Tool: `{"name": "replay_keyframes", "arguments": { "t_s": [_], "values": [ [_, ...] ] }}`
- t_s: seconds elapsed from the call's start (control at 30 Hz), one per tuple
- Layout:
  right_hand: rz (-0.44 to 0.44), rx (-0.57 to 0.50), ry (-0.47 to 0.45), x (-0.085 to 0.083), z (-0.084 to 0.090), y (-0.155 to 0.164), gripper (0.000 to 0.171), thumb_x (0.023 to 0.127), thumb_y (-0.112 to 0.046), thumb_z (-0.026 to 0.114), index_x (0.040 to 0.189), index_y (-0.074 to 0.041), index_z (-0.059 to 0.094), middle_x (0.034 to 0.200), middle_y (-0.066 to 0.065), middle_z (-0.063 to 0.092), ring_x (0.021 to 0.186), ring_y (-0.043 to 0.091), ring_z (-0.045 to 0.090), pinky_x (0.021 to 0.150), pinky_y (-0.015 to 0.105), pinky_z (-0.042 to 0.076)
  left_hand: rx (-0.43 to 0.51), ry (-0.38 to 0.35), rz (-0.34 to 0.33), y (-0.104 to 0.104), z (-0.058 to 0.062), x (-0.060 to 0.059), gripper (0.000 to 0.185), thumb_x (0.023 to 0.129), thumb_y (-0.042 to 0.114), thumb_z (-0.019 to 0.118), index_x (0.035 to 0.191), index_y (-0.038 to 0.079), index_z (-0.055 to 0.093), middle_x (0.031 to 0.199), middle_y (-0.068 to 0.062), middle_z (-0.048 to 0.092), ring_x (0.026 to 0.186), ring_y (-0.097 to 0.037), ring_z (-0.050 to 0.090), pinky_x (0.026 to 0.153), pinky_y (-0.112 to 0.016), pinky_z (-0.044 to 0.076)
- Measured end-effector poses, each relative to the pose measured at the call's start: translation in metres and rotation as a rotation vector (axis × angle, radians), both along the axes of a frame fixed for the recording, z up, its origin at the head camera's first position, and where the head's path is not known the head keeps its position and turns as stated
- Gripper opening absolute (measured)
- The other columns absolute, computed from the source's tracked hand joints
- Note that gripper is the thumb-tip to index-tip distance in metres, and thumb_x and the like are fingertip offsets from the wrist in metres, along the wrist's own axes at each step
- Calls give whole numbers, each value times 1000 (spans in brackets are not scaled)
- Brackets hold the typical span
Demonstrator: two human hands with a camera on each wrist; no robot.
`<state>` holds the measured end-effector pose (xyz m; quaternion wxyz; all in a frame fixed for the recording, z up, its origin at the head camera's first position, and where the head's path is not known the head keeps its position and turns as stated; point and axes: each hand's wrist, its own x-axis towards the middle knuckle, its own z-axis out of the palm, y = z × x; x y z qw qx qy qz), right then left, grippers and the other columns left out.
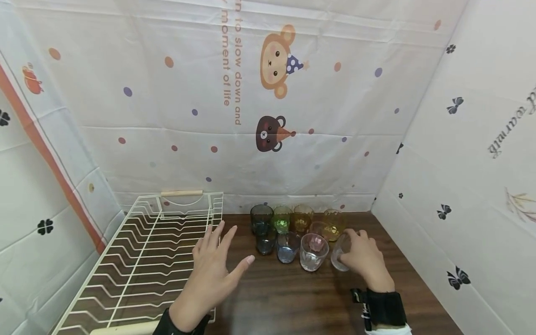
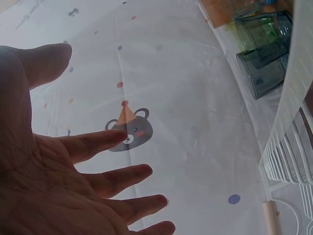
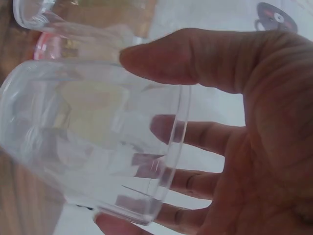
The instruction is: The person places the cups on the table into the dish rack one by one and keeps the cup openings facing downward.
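Right hand point(image 1: 365, 256): thumb and fingers point(image 3: 168, 129) curled round a clear glass point(image 1: 340, 252), which is tilted at the right end of the front row of glasses; wrist view shows the thumb over the rim side and the fingers seen through the glass wall. Can't tell if its base is on the table or lifted.

Left hand point(image 1: 211, 272): fingers point(image 2: 124, 176) straight and spread, holding nothing, hovering over the right edge of the white wire rack point(image 1: 138, 260).

Next to the clear glass: pink glass point(image 1: 313, 251), then blue glass point(image 1: 287, 246) and a dark one point(image 1: 265, 240). Back row against the printed cloth backdrop point(image 1: 268, 102): dark grey point(image 1: 261, 218), green point(image 1: 282, 218), amber point(image 1: 303, 217), yellow point(image 1: 333, 223). All on the dark wood table point(image 1: 293, 298).
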<state>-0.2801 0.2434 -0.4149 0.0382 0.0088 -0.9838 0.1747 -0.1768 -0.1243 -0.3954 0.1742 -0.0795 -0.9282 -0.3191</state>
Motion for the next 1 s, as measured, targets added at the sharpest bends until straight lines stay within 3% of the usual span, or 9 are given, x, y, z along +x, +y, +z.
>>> {"name": "replay_keyframes", "arguments": {
  "t_s": [0.33,0.5,0.6,0.73,0.83,0.93,1.0],
  "values": [
    [-56,-45,98,8,13,4,81,80,-18,76,148,12,45,141,45,46,124,67,53,84,77,55,-23,-5,-3,2,1,0,78,97,54,72,160,14,49,173,-23,33,162,-55,21,119,-84,21],
    [-132,-175,163,9,16,0,83,88,-27,78,152,9,38,147,45,38,132,65,43,96,80,47,-20,-15,-2,0,1,1,78,97,53,72,160,14,48,173,-24,32,162,-56,21,119,-83,19],
    [-180,-297,232,11,14,-3,83,90,-27,79,153,6,37,148,43,37,133,61,43,102,78,44,-23,-19,-9,1,0,1,78,97,52,73,160,14,48,173,-24,32,161,-56,21,119,-83,20],
    [-176,-496,313,8,11,-11,81,90,-25,82,151,5,38,147,36,40,132,53,47,106,71,45,-22,-20,-20,2,0,1,78,97,50,75,161,14,47,173,-24,31,162,-55,20,117,-82,22],
    [-146,-676,298,5,9,-24,77,93,-24,81,150,1,37,147,29,44,134,44,51,108,57,47,-25,-16,-18,1,1,0,78,97,49,75,161,13,47,173,-25,31,162,-56,19,118,-81,22],
    [-115,-854,261,1,5,-41,68,95,-18,79,147,-2,37,141,22,47,126,31,56,99,37,53,-31,-9,-13,1,1,0,79,97,48,76,161,14,47,172,-26,31,162,-56,19,118,-80,21],
    [-85,-991,240,-2,2,-54,61,96,-11,76,143,-1,37,136,18,48,115,21,60,86,26,57,-34,-2,-13,1,1,0,80,96,48,76,161,14,46,172,-27,31,162,-56,19,117,-81,22]
  ]
}}
